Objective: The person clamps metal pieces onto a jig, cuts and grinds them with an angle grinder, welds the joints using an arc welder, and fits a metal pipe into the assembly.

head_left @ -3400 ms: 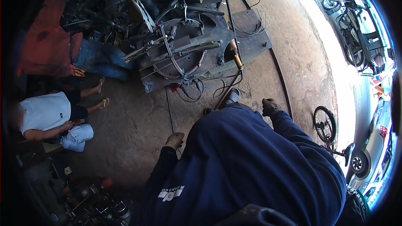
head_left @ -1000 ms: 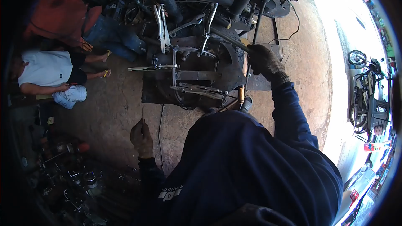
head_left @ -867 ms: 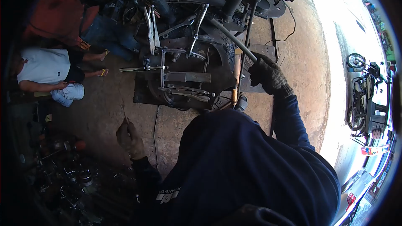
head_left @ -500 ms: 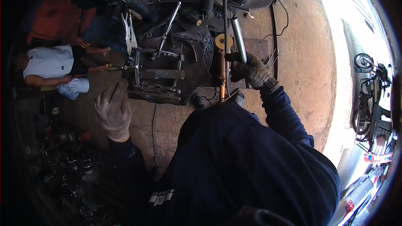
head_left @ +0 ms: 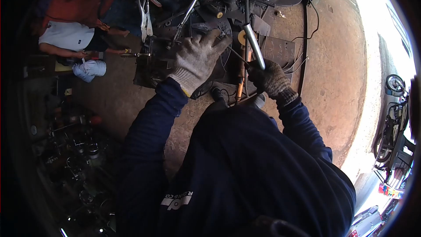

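My right hand (head_left: 269,79), in a grey knitted glove, is closed around the lower end of a shiny metal tube (head_left: 255,46). A thin dark rod (head_left: 238,55) runs from near that hand towards my left thumb; which hand bears it I cannot tell. My left hand (head_left: 197,59), also gloved, is raised over the metal work with its fingers stretched apart. Beneath and between the hands lies an orange-bodied tool (head_left: 240,83) with a yellow disc (head_left: 242,37), seemingly a grinder. My left hand partly hides the welded metal frame (head_left: 144,68).
Locking pliers (head_left: 145,19) and a long-handled clamp (head_left: 187,13) stand at the work's far left. A chalk-marked metal plate (head_left: 280,50) lies at right. A person in a white top (head_left: 68,39) is at far left. Dark machine parts (head_left: 83,162) crowd the lower left; motorcycles (head_left: 390,123) stand outside.
My left hand has moved right and up, from beside the frame to over it. The tube in my right hand has tilted slightly, and the whole view has shifted.
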Available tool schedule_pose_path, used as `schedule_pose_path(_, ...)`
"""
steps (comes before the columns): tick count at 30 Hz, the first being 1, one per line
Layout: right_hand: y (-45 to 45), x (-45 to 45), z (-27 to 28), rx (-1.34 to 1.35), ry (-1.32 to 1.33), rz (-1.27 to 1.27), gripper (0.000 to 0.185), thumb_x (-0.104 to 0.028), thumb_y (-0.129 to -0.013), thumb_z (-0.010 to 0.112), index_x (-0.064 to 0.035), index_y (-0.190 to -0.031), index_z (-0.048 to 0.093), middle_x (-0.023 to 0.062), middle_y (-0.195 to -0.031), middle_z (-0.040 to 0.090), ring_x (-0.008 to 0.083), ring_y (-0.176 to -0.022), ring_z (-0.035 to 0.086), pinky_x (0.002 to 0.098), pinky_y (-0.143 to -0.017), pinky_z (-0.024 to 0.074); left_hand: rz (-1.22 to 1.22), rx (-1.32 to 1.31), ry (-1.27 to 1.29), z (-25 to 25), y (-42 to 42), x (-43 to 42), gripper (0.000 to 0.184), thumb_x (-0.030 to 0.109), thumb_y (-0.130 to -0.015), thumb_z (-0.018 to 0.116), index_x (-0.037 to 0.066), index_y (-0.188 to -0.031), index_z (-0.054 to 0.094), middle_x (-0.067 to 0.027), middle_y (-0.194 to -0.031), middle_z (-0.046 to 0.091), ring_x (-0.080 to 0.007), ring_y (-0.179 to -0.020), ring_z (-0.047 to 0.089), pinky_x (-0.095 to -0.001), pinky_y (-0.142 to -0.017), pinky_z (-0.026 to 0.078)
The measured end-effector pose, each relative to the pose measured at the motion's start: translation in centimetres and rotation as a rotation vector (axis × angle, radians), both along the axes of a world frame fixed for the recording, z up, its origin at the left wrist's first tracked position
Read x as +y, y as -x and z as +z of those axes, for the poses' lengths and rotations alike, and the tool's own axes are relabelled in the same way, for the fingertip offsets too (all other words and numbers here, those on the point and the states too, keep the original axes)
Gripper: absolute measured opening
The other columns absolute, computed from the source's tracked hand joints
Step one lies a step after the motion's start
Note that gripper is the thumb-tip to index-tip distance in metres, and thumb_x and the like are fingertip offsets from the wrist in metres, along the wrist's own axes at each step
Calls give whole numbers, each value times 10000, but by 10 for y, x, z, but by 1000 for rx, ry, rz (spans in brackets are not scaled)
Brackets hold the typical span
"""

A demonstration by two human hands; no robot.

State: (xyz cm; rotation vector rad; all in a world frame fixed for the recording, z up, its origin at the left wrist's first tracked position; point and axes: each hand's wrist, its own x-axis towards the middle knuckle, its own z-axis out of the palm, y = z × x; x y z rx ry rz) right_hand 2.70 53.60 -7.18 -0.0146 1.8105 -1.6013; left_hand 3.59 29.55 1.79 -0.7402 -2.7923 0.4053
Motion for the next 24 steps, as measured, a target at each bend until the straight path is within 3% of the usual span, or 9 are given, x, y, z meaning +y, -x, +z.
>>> schedule_pose_path(2, 9, -3, -8, 20, -10, -69, 382, -311, -933, 728, 1, -1143, 667, 42, -738, 648, 115, -585, 598, 297, -516, 498, 104, -266, -60, -1, -8, 9, 455, 217, -884, 704, 218, -1320, 574, 12, -1160, 633, -201, -1024, 677, -404, -837, 568)
schedule_pose_path(5, 25, -10, -12, 49, -167, 40, 388, -324, -939, 707, -13, -1168, 664, 52, -730, 644, 110, -590, 606, 294, -495, 493, -11, -390, 31, -18, -14, 13, 415, 285, -915, 680, 195, -1309, 587, -3, -1182, 637, -205, -1044, 672, -403, -838, 571)
schedule_pose_path(7, 34, -17, -6, 113, -305, 84, 394, -350, -940, 698, -20, -1153, 681, 104, -767, 684, 187, -639, 667, 337, -564, 530, -25, -562, 106, -17, -10, 20, 388, 322, -938, 653, 175, -1293, 601, -21, -1192, 638, -210, -1081, 660, -416, -901, 545)
schedule_pose_path(11, 52, -26, -15, 378, -434, 214, 373, -328, -965, 684, -7, -1154, 669, 91, -789, 678, 114, -621, 648, 301, -497, 518, 11, -599, 100, -22, 1, 11, 379, 326, -945, 645, 175, -1290, 603, -34, -1189, 638, -210, -1114, 641, -420, -920, 535)
schedule_pose_path(14, 65, -34, -26, 402, -456, 242, 379, -337, -954, 697, -14, -1151, 682, 128, -830, 702, 154, -690, 688, 337, -587, 550, 60, -639, 81, -21, 9, 6, 374, 337, -947, 638, 172, -1281, 605, -48, -1185, 633, -219, -1134, 624, -416, -904, 545)
schedule_pose_path(16, 72, -41, -26, 539, -462, 266, 392, -345, -940, 707, -22, -1161, 689, 169, -920, 727, 243, -819, 722, 384, -731, 570, 97, -652, 123, -23, 14, 6, 364, 338, -949, 633, 152, -1261, 607, -56, -1175, 621, -238, -1133, 613, -422, -901, 548)
schedule_pose_path(19, 82, -54, -15, 504, -506, 330, 393, -342, -932, 710, -32, -1174, 693, 193, -1016, 730, 318, -942, 716, 413, -835, 556, 130, -646, 155, -26, 19, 4, 355, 337, -953, 626, 131, -1242, 609, -59, -1177, 604, -249, -1132, 604, -432, -909, 543)
schedule_pose_path(24, 96, -62, -18, 501, -558, 384, 374, -322, -931, 712, -36, -1172, 695, 202, -1032, 726, 340, -978, 710, 427, -848, 554, 153, -699, 151, -32, 28, -2, 372, 342, -959, 620, 122, -1258, 593, -72, -1193, 587, -261, -1155, 585, -445, -909, 543)
